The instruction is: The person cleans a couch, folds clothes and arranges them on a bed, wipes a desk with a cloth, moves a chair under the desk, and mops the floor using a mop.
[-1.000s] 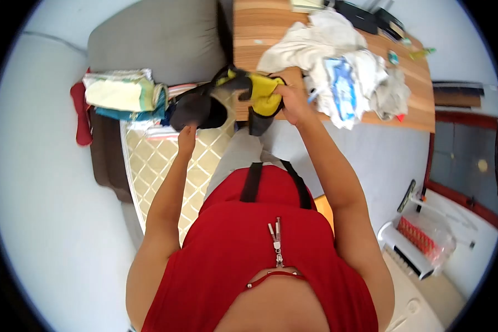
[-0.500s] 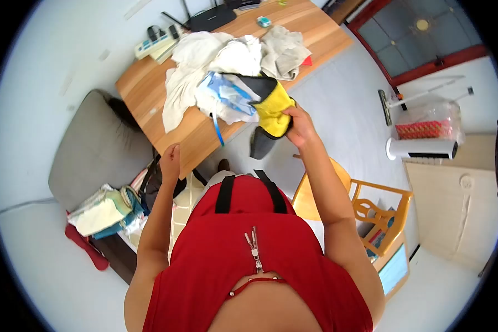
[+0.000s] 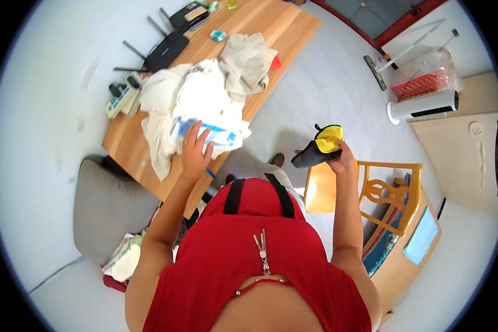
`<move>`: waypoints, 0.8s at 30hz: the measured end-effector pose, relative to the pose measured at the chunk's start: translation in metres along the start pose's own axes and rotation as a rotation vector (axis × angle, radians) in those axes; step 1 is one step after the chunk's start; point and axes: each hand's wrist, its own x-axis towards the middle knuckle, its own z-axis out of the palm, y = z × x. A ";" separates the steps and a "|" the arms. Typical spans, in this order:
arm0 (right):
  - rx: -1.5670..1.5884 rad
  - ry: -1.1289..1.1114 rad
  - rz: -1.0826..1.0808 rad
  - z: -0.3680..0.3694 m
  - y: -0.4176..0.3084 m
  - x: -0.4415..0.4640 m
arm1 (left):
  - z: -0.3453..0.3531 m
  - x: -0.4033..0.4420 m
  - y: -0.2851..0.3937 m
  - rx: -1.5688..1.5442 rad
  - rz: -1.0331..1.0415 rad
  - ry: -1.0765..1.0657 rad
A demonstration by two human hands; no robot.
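Note:
My right hand (image 3: 343,159) is closed on a yellow and dark grey cloth (image 3: 329,138), held out to the right, above the floor near the chair. The cloth hangs folded, yellow side partly showing. My left hand (image 3: 196,152), its fingers spread, is over a blue-and-white patterned piece (image 3: 218,134) at the table's front edge. Whether the fingertips touch it I cannot tell. Behind it lies a heap of white cloth (image 3: 202,88), with a beige-grey cloth (image 3: 249,61) to its right.
On the wooden table (image 3: 282,27) stand a black router (image 3: 167,51), a power strip (image 3: 119,102) and a small teal object (image 3: 218,35). A yellow wooden chair (image 3: 390,193) is at right. A grey seat (image 3: 108,210) is at left, and a white cylindrical appliance (image 3: 426,105) lies farther right.
My right hand has carried the yellow and grey cloth right, away from the table. My left hand has moved up and opened over the blue-and-white piece. The view has shifted.

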 end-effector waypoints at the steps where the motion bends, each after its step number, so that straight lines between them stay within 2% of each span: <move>1: 0.021 0.017 -0.007 -0.008 -0.007 0.014 | 0.009 0.014 0.004 -0.007 0.019 0.011; 5: 0.054 0.004 -0.022 -0.011 -0.049 0.063 | 0.046 0.070 0.028 -0.015 0.048 -0.018; 9: 0.016 -0.078 -0.056 0.019 -0.099 0.105 | 0.092 0.121 0.064 -0.093 0.025 -0.067; 14: -0.147 -0.275 -0.083 0.084 -0.153 0.151 | 0.148 0.196 0.122 -0.256 0.090 -0.161; 19: -0.287 -0.360 -0.041 0.169 -0.183 0.169 | 0.172 0.282 0.172 -0.375 0.127 -0.242; 24: -0.460 -0.512 0.080 0.236 -0.190 0.192 | 0.218 0.359 0.172 -0.371 0.030 -0.146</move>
